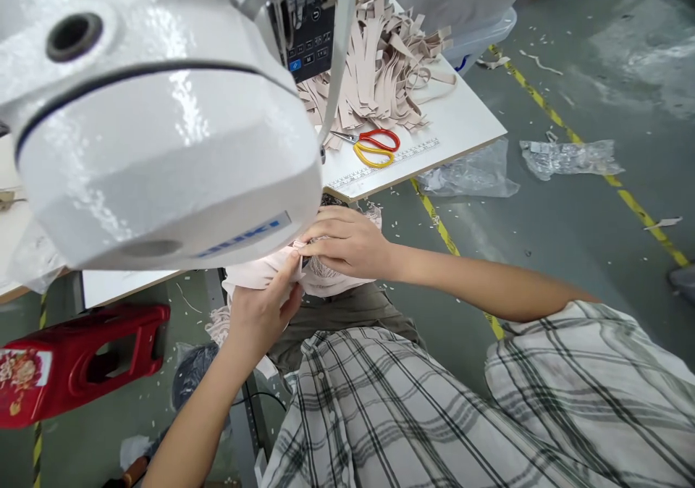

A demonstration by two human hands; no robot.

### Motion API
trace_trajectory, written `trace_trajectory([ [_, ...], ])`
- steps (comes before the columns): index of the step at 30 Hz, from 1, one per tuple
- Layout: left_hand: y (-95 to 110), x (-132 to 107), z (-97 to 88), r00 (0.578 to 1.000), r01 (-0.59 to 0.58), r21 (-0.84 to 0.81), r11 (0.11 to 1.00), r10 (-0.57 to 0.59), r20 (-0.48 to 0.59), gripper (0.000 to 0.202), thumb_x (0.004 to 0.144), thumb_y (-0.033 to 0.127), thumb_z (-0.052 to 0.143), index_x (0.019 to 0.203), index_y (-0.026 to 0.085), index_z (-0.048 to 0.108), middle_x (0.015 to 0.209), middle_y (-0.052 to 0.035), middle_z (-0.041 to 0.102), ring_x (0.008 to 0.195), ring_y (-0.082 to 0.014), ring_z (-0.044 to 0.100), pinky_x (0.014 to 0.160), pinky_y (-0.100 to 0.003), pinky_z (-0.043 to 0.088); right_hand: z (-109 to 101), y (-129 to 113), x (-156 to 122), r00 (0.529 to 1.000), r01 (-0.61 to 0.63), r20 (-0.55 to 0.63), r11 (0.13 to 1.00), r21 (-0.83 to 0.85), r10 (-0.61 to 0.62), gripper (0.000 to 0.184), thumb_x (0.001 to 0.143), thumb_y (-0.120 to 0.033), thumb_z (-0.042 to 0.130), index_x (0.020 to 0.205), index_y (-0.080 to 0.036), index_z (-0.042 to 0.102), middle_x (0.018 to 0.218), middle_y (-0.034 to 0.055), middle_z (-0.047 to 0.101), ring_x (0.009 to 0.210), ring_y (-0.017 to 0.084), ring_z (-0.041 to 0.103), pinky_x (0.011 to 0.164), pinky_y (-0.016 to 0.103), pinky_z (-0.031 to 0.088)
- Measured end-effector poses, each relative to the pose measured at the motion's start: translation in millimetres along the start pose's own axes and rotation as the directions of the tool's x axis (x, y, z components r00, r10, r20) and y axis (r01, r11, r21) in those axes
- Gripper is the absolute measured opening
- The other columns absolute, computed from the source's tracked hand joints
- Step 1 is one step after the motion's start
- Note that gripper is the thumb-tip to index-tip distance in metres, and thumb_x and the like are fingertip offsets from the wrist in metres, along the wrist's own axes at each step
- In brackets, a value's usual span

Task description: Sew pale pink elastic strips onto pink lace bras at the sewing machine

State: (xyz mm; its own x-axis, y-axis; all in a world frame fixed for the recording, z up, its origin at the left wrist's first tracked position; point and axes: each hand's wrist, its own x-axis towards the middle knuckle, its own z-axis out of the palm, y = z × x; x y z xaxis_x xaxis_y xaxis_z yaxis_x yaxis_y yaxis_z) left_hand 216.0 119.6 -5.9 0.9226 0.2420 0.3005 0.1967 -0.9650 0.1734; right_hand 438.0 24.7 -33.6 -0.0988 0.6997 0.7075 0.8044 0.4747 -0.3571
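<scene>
Pale pink fabric point(250, 274) hangs over my lap, just beyond the front of a white sewing machine point(174, 162). My left hand point(266, 303) pinches the fabric's edge between thumb and fingers. Close beside it, my right hand point(347, 240) has its fingers bent over the same fabric, pressing it near the left fingertips. A lacy section shows under the right palm. The machine's head hides its needle area and part of the fabric.
Beige fabric strips point(374, 68) lie heaped on the white table point(461, 115), with red-and-yellow-handled scissors point(374, 146) and a printed ruler point(402, 158) near its edge. A red stool point(92, 365) stands at left. Plastic bags point(570, 158) lie on the floor.
</scene>
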Motion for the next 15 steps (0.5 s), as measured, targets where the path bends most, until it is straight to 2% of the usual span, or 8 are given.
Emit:
trace_trajectory([
  [3,-9.4,-0.3,-6.7,0.998,-0.039,-0.078,0.996,0.043,0.055,0.054,0.09,0.022,0.064,0.142,0.02,0.051,0.116,-0.0117,0.073,0.105,-0.0253,0.07,0.086,-0.032,0.055,0.1,0.7,-0.2,0.999,0.025,-0.023,0.994,-0.108,-0.027,0.019,0.092,-0.016,0.059,0.103,-0.029,0.069,0.1,-0.0021,0.074,0.104,0.016,0.061,0.096,0.036,0.046],
  [6,-18.1,1.4,-12.4,0.988,-0.114,-0.068,0.991,0.12,0.095,0.049,0.091,0.022,0.062,0.14,0.021,0.053,0.112,-0.0112,0.073,0.099,-0.0248,0.072,0.082,-0.032,0.055,-2.9,-4.3,-1.2,1.0,-0.014,-0.017,0.988,-0.155,0.011,0.021,0.091,-0.016,0.059,0.102,-0.029,0.07,0.094,-0.0009,0.072,0.1,0.018,0.059,0.089,0.036,0.045],
  [9,-17.9,3.7,-13.4,0.99,-0.112,-0.002,0.994,0.112,0.089,0.048,0.09,0.021,0.063,0.138,0.021,0.056,0.099,-0.0095,0.075,0.088,-0.0235,0.073,0.075,-0.03,0.055,-5.3,-11.3,-6.8,0.976,-0.213,0.054,0.977,0.021,0.211,0.022,0.094,-0.018,0.053,0.106,-0.028,0.069,0.093,0.0021,0.068,0.094,0.017,0.06,0.082,0.033,0.046],
  [10,-15.6,4.1,-12.9,0.992,-0.09,0.014,0.996,0.089,0.085,0.047,0.09,0.022,0.063,0.137,0.022,0.057,0.095,-0.0084,0.075,0.087,-0.0232,0.073,0.075,-0.029,0.055,-4.8,-12.3,-8.8,0.938,-0.341,0.106,0.929,0.14,0.329,0.024,0.096,-0.021,0.051,0.114,-0.026,0.066,0.092,0.0027,0.067,0.088,0.016,0.06,0.078,0.032,0.047],
  [12,-8.7,4.4,-11.7,0.995,-0.04,0.039,0.998,0.036,0.092,0.047,0.089,0.023,0.063,0.136,0.023,0.058,0.092,-0.0071,0.076,0.09,-0.0236,0.073,0.077,-0.03,0.055,-0.3,-10.3,-10.6,0.809,-0.587,0.231,0.72,0.369,0.541,0.034,0.1,-0.031,0.047,0.133,-0.023,0.053,0.089,0.0021,0.064,0.075,0.013,0.059,0.068,0.028,0.048],
  [13,-4.4,4.3,-11.2,0.995,-0.016,0.048,0.999,0.011,0.099,0.047,0.089,0.023,0.063,0.136,0.024,0.057,0.095,-0.0073,0.076,0.094,-0.0245,0.072,0.079,-0.031,0.055,3.9,-7.3,-9.8,0.746,-0.657,0.268,0.608,0.445,0.61,0.041,0.101,-0.036,0.045,0.139,-0.021,0.045,0.088,0.0016,0.062,0.071,0.013,0.057,0.065,0.027,0.048],
  [14,0.3,4.2,-10.8,0.994,0.01,0.053,0.999,-0.015,0.106,0.048,0.089,0.023,0.062,0.137,0.024,0.056,0.1,-0.0079,0.076,0.098,-0.0253,0.072,0.081,-0.032,0.055,9.2,-3.4,-7.5,0.71,-0.684,0.284,0.536,0.494,0.644,0.046,0.101,-0.039,0.044,0.142,-0.021,0.038,0.09,0.0021,0.062,0.071,0.013,0.057,0.066,0.027,0.049],
  [15,5.3,4.2,-10.4,0.993,0.04,0.056,0.998,-0.046,0.106,0.049,0.089,0.023,0.062,0.138,0.024,0.054,0.106,-0.0088,0.075,0.102,-0.026,0.071,0.082,-0.034,0.056,15.1,1.2,-3.8,0.707,-0.681,0.278,0.52,0.516,0.65,0.049,0.101,-0.041,0.043,0.144,-0.02,0.034,0.095,0.0038,0.062,0.074,0.014,0.057,0.069,0.029,0.051],
])
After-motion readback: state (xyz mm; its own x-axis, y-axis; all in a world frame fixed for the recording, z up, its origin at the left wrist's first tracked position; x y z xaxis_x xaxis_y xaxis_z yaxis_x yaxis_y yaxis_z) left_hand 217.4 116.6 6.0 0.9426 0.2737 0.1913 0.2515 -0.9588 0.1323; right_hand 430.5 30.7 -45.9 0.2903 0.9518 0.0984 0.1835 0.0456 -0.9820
